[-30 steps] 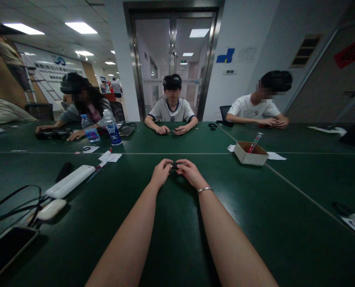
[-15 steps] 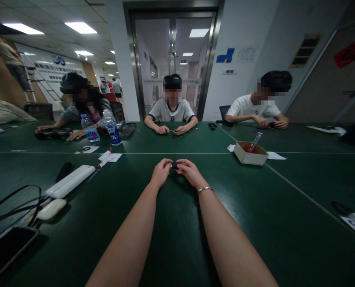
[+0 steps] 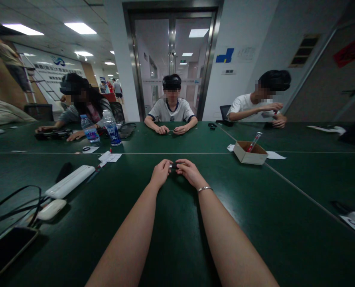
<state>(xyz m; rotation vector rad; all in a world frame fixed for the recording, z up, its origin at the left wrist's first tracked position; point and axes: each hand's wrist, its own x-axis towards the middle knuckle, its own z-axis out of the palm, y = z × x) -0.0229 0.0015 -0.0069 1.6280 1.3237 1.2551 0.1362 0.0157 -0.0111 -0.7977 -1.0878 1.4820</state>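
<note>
Both my hands meet over the green table (image 3: 177, 223), in the middle of the head view. Between them is a small black object with a shiny silver end (image 3: 173, 166), too small to name for certain. My left hand (image 3: 161, 172) pinches its silver end with thumb and fingertips. The black end is gripped by the fingers of my right hand (image 3: 190, 172), which has a metal bracelet (image 3: 205, 189) at the wrist. My fingertips cover part of the object on either side.
An open cardboard box (image 3: 250, 153) holds a red-and-clear tube. Left lie a white power strip (image 3: 71, 182), a white rounded case (image 3: 52, 209), a phone (image 3: 10, 251) and cables. Two bottles (image 3: 113, 129) stand farther back. Three people sit across the table.
A little more of the object's silver end shows between my hands, which have barely moved. The person at the far right has raised one hand from the table.
</note>
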